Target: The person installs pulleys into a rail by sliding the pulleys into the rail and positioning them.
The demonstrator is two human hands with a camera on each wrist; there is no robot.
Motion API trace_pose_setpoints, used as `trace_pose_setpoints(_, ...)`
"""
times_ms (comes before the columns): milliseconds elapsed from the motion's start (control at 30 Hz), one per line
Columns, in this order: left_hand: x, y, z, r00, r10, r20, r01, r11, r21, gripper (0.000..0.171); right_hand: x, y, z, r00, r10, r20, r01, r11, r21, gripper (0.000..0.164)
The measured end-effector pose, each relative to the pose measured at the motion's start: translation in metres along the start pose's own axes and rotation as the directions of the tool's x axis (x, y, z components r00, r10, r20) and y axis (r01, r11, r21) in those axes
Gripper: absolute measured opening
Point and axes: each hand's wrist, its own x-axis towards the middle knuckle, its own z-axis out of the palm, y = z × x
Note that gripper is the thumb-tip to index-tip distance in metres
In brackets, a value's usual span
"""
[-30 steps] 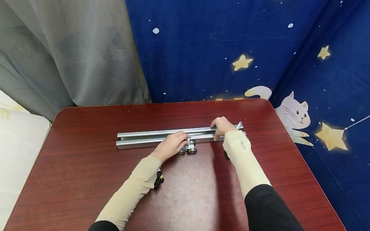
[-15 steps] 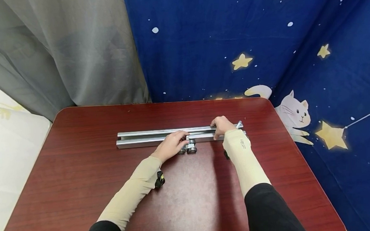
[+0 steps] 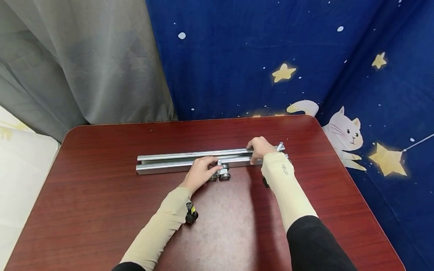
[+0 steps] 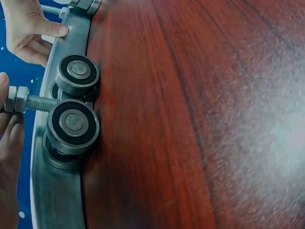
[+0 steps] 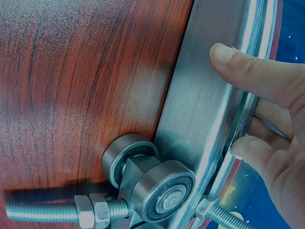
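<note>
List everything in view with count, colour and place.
Wood-grained table: one, reddish brown, centre
Slotted metal rail: one, silver, on table
Metal roller trolleys: two, silver and black, beside rail's middle and right end
Metal bolts: three, silver, one per trolley, another near rail's right end
Fabric curtain: one, grey, back left
Starry fabric curtain: one, blue, back right
Printed cloth: one, white, far left
Wrist cameras: two, black, under wrists
Sleeves: two, beige and black, arms
Left hand: one, bare, pinching middle trolley's bolt
Right hand: one, bare, gripping rail
</note>
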Motion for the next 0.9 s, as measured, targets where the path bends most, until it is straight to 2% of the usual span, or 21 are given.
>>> trace_pose_setpoints(100,-0.001,0.0004,0.0005,1.0,-0.015,-0.011,0.015,1.0,-0.001,0.026,0.0,0.0003,-0.0008,1.0,-0.003,0.002,0.003,1.0,-0.001,0.064)
trace_pose_setpoints(267,-0.0001,0.0003,0.0023,0.998,0.047,-0.049,-0.046,0.998,0.038,0.021,-0.001,0.0011,-0.0011,1.0,0.002,0.002,-0.002,1.0,0.008,0.064)
trace_pose_setpoints(367,-0.0001,-0.0008,0.0037,0.996,0.061,-0.062,-0.058,0.997,0.045,0.018,-0.0023,0.0007,-0.0013,1.0,0.008,0.006,-0.008,1.0,0.016,0.063)
trace_pose_setpoints(633,-0.0026,-0.0011,0.0049,0.997,0.049,-0.066,-0.047,0.998,0.035,0.018,-0.0036,-0.0006,-0.0008,1.0,-0.005,-0.001,0.005,1.0,0.018,0.063)
trace_pose_setpoints(900,-0.004,0.0051,0.0048,0.997,0.023,-0.068,-0.022,1.0,0.008,0.02,-0.0017,0.0011,-0.0001,1.0,-0.001,0.0,0.001,1.0,0.019,0.064)
